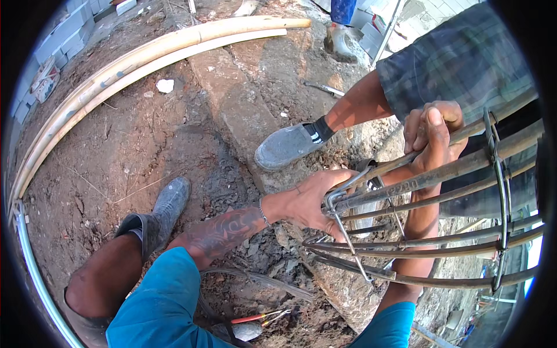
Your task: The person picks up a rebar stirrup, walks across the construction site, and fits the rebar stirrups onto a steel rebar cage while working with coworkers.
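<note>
A long rebar cage (pixel 406 252) of several ribbed steel bars tied with bent square stirrups extends from in front of me to the right edge. My left hand (pixel 310 203) is closed around its near end, at the corner of the end stirrup (pixel 345 235); some fingers are hidden behind the steel. My right arm passes behind the lower bars. Higher up, my right hand (pixel 435 130) wraps around the top bar (pixel 473 130), left of a second stirrup (pixel 499 168).
A co-worker in plaid shorts (pixel 458 64) stands close behind the cage, one grey shoe (pixel 284 148) on the dirt. Two long curved poles (pixel 174 49) lie at upper left, a metal pipe (pixel 35 267) at far left. Red-handled pliers (pixel 249 318) and a wire bundle (pixel 267 279) lie below.
</note>
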`<state>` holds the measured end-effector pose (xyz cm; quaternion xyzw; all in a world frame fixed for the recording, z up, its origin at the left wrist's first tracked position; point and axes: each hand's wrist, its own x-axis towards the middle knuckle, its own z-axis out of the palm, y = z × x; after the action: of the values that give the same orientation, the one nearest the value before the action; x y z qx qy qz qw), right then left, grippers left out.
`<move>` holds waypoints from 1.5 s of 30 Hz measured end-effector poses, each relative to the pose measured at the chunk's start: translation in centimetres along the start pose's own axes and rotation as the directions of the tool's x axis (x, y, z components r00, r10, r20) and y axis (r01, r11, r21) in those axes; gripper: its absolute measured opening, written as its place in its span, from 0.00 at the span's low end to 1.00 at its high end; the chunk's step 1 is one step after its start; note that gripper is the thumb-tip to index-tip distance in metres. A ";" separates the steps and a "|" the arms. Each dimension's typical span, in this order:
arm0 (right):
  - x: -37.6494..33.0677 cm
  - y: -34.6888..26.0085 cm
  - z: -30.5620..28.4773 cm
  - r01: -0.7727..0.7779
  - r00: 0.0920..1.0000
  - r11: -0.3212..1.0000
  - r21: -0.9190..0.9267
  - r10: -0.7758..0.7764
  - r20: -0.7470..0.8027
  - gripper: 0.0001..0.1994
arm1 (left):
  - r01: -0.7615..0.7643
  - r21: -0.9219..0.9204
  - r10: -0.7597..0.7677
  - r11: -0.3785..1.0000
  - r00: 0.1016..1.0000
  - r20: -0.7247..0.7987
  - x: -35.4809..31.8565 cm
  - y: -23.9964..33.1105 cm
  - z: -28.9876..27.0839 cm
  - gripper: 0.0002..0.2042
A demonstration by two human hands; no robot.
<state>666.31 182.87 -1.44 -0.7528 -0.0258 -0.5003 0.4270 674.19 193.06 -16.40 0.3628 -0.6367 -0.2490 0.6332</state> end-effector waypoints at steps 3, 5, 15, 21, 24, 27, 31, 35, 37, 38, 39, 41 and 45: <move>-0.3 0.1 -0.3 0.004 0.999 0.998 -0.065 0.000 0.052 0.07 | 0.103 -0.034 -0.100 0.994 0.991 0.092 -0.9 0.2 0.0 0.43; 0.4 0.2 -0.8 0.125 0.987 0.990 -0.072 -0.117 0.107 0.08 | 0.064 -0.054 -0.062 0.996 0.997 0.048 -0.7 0.2 0.5 0.40; 0.1 -1.1 -0.7 0.035 0.991 0.984 0.173 -0.057 0.124 0.15 | 0.071 0.065 -0.061 0.995 0.987 -0.147 -1.2 -0.4 1.3 0.33; 1.1 -1.9 -1.2 -0.249 0.948 0.929 0.274 0.176 0.265 0.06 | 0.250 0.088 -0.250 0.964 0.968 -0.010 -1.0 1.6 1.1 0.42; 0.7 -1.6 0.6 -0.113 0.993 0.979 0.167 0.104 0.060 0.13 | 0.158 0.059 -0.159 0.986 0.987 0.012 -1.4 0.6 1.3 0.41; 1.0 -0.8 -0.1 -0.095 0.994 0.975 0.200 0.082 0.071 0.11 | 0.153 0.071 -0.143 0.986 0.981 -0.129 -2.6 -0.9 2.2 0.37; 1.3 0.5 -1.5 0.111 0.989 0.968 -0.224 -0.084 0.124 0.16 | 0.169 -0.239 -0.208 0.956 0.967 -0.149 -1.5 1.9 2.0 0.30; 2.1 0.8 -1.3 0.282 0.956 0.916 -0.284 -0.243 0.164 0.17 | 0.202 -0.317 -0.243 0.927 0.965 -0.097 -1.1 1.5 1.3 0.30; 2.1 0.7 -1.6 0.268 0.958 0.910 -0.315 -0.216 0.192 0.16 | 0.229 -0.274 -0.254 0.934 0.965 -0.061 -1.0 1.1 1.3 0.31; 2.1 0.7 -1.7 0.250 0.959 0.904 -0.348 -0.182 0.217 0.16 | 0.224 -0.271 -0.249 0.936 0.967 -0.060 -1.0 0.8 1.2 0.31; 2.0 0.6 -1.5 0.270 0.955 0.899 -0.345 -0.205 0.214 0.15 | 0.201 -0.238 -0.216 0.950 0.976 -0.038 -0.9 0.5 1.0 0.31; 1.7 1.9 -2.6 0.290 0.951 0.871 -0.397 -0.218 0.218 0.08 | 0.185 -0.196 -0.193 0.963 0.981 -0.024 -1.2 0.9 0.6 0.31; 2.3 3.1 -4.9 0.277 0.959 0.846 -0.456 -0.213 0.187 0.15 | 0.243 -0.206 -0.245 0.948 0.969 0.017 -0.6 1.1 0.9 0.31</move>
<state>665.33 176.75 -0.92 -0.8559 -0.0254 -0.4918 0.1581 673.14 194.14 -15.97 0.3721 -0.5550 -0.3883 0.6346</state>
